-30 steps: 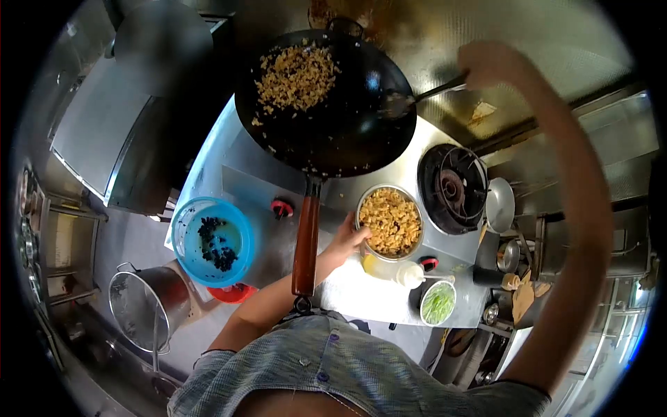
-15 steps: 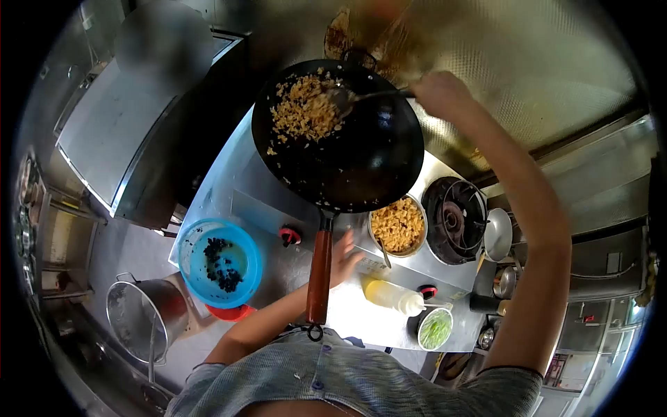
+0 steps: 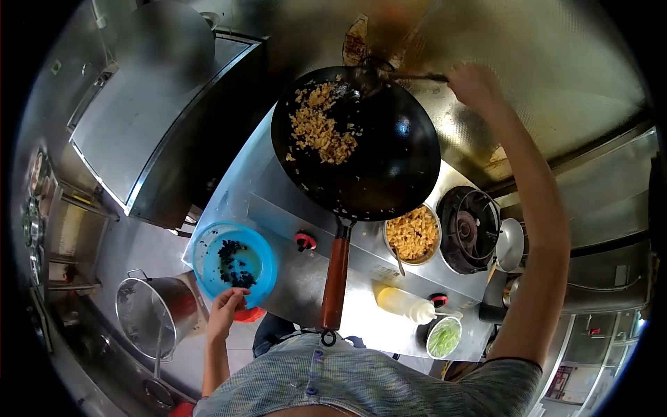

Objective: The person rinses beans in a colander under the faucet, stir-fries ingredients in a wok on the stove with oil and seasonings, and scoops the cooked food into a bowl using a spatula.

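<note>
My right hand [image 3: 476, 87] grips the handle of a long-handled ladle [image 3: 417, 76]. Its blurred head rests at the far rim of a black wok [image 3: 396, 160]. Fried rice [image 3: 323, 128] with yellowish bits lies in the wok's left part. The wok's wooden handle [image 3: 336, 285] points toward me, with neither hand on it. Over at the left, my left hand [image 3: 226, 309] is at the near rim of a blue basin [image 3: 269, 267], fingers curled and pressed together. Dark chopped pieces [image 3: 236, 264] lie in the basin. Whatever these fingers hold, if anything, is hidden.
Right of the wok stand a bowl of yellow food [image 3: 413, 235] with a spoon and a gas burner [image 3: 469, 229]. Nearer me are a squeeze bottle [image 3: 406, 306] and a cup of sliced greens [image 3: 443, 338]. A metal pot [image 3: 156, 313] stands at lower left.
My left hand has moved from beside the wok handle leftward to the blue basin, its spread fingers now curled. The ladle has left the rice and moved to the wok's far rim.
</note>
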A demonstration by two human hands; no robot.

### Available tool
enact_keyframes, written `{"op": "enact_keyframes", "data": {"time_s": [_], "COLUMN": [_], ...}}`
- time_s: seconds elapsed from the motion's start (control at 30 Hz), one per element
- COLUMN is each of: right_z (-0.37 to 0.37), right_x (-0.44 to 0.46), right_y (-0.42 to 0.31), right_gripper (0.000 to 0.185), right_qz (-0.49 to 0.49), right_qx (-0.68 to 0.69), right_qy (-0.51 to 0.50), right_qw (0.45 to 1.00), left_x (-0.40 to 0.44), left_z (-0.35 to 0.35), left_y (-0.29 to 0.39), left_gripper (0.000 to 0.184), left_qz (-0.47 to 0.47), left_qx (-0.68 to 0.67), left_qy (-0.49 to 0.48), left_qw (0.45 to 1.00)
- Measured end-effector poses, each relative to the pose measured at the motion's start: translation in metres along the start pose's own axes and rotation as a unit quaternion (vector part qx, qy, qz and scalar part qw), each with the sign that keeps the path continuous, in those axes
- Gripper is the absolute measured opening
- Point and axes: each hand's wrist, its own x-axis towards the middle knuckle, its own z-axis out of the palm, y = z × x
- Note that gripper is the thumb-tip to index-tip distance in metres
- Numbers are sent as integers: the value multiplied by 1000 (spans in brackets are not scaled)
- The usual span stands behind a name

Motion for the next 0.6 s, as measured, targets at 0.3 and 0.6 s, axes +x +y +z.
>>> {"op": "enact_keyframes", "data": {"time_s": [0.3, 0.6], "right_z": [1, -20], "right_x": [7, -68], "right_y": [-13, 5], "right_gripper": [11, 20], "right_qz": [-28, 59], "right_qx": [22, 187], "right_qy": [91, -160], "right_qw": [995, 967], "left_x": [18, 23], "left_z": [10, 5], "left_y": [-7, 11], "left_gripper": [21, 23], "left_qz": [-8, 16], "left_qx": [3, -3], "left_qy": [-48, -25], "left_qw": [999, 1000]}}
